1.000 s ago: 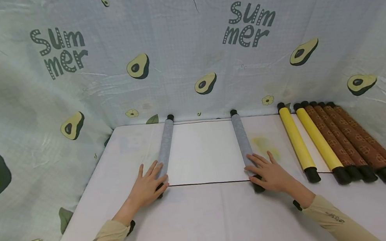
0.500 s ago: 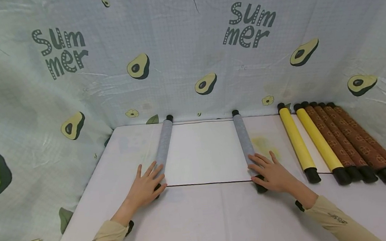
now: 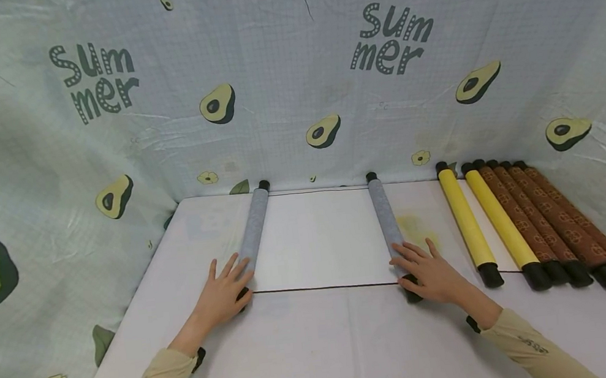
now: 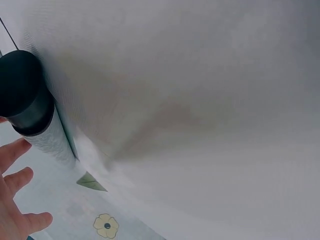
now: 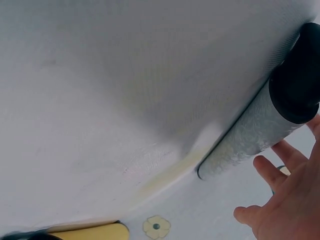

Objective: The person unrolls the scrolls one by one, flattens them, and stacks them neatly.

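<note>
Two grey rolls with black ends lie lengthwise on the white table. My left hand (image 3: 221, 296) rests on the near end of the left grey roll (image 3: 255, 218), fingers spread. My right hand (image 3: 431, 273) lies the same way on the near end of the right grey roll (image 3: 385, 211). Each hand partly covers its roll's black end. In the left wrist view, a black end (image 4: 22, 90) is at the left edge, with fingertips (image 4: 20, 177) beside the roll. The right wrist view shows the other roll's patterned grey surface (image 5: 245, 135) and spread fingers (image 5: 270, 172) next to it.
Two yellow rolls (image 3: 466, 221) (image 3: 502, 217) lie at the right, beside several brown patterned rolls (image 3: 561, 217). A thin dark line (image 3: 324, 287) crosses the table (image 3: 319, 347) between the grey rolls. A cloth with avocado prints (image 3: 276, 44) hangs behind and at the sides.
The two grey rolls have moved slightly apart, the left one leftward and the right one rightward, each with its hand on it. The yellow and brown rolls have not moved.
</note>
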The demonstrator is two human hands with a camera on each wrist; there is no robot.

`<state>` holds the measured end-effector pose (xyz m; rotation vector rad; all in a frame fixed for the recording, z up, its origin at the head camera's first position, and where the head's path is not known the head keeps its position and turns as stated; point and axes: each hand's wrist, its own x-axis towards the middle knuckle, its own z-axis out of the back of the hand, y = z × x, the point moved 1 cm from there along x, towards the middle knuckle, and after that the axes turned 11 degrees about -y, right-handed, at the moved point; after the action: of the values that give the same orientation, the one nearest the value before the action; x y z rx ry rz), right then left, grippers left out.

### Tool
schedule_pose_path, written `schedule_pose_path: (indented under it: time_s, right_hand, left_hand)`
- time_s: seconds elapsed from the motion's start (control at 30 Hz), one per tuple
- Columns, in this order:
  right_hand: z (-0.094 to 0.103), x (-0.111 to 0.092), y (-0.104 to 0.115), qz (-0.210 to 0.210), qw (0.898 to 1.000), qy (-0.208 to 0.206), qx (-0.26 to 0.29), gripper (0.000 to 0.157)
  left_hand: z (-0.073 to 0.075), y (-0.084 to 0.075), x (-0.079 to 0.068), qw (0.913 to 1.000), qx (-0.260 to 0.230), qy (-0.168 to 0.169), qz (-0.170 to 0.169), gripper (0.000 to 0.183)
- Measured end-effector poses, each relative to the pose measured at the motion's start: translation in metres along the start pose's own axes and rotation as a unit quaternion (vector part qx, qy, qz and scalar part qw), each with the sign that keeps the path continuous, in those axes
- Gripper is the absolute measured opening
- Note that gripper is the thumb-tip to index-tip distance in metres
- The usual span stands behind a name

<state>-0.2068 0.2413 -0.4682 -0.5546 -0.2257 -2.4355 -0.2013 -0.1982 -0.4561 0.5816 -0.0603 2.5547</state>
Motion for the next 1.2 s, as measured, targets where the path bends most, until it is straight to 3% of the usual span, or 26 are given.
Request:
schedule_pose_path:
  time_s: [0.27,0.63,1.2]
  right_hand:
    - [0.002,-0.002,-0.001,-0.003,1.0,-0.001,-0.002,0.027]
    - [-0.001,-0.003,-0.003,-0.002,1.0,0.006,0.005,0.028]
    - [0.004,-0.007,-0.005,-0.011,1.0,0.014,-0.009,0.033]
  left_hand:
    - [0.001,0.002,-0.003,0.9999,0.006,-0.01,-0.012,0.03]
    - [0.001,0.003,-0.005,0.9994,0.009,-0.028,-0.02,0.018]
    - [0.005,0.015,-0.01,0.9997,0.013,-0.018,0.01,0.04]
